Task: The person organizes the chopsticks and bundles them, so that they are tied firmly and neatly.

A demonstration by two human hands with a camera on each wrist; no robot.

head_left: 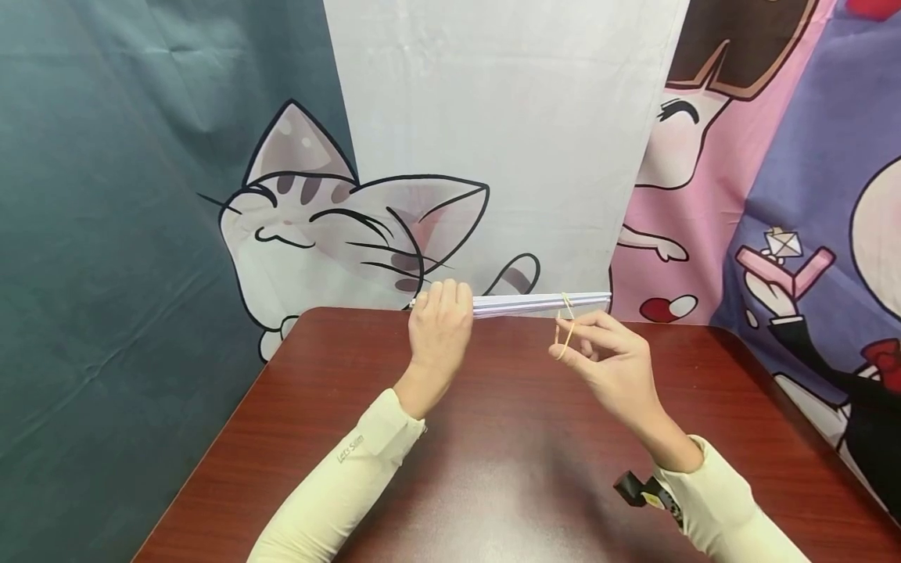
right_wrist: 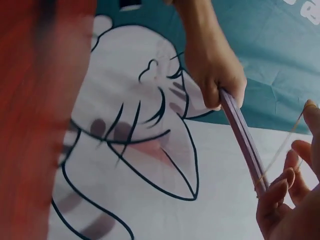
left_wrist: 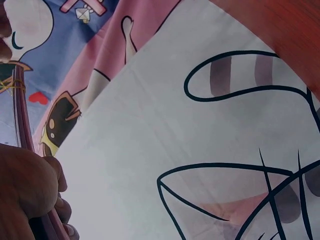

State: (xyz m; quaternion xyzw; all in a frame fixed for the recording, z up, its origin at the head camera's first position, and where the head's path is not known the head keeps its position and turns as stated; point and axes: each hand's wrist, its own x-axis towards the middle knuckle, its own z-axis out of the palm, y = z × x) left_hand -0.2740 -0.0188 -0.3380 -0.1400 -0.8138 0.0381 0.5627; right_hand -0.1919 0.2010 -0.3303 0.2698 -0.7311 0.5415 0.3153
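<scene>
A slim bundle of long lavender-and-white sticks (head_left: 521,305) is held up nearly level just over the table's far edge; I cannot tell exactly what the sticks are. My left hand (head_left: 439,322) grips its left end in a fist, back of the hand upward. Around the bundle near its right end goes a thin yellow rubber band (head_left: 568,336). My right hand (head_left: 622,367) has thumb and fingers hooked in the band's loop, stretching it below the bundle. In the right wrist view the rubber band (right_wrist: 284,148) runs taut from a fingertip to the bundle (right_wrist: 244,135).
A reddish-brown wooden table (head_left: 479,469) lies beneath both arms. Behind it hangs a printed cloth backdrop (head_left: 514,141) with a cartoon cat and figures. A small black camera (head_left: 644,493) is strapped at the right wrist.
</scene>
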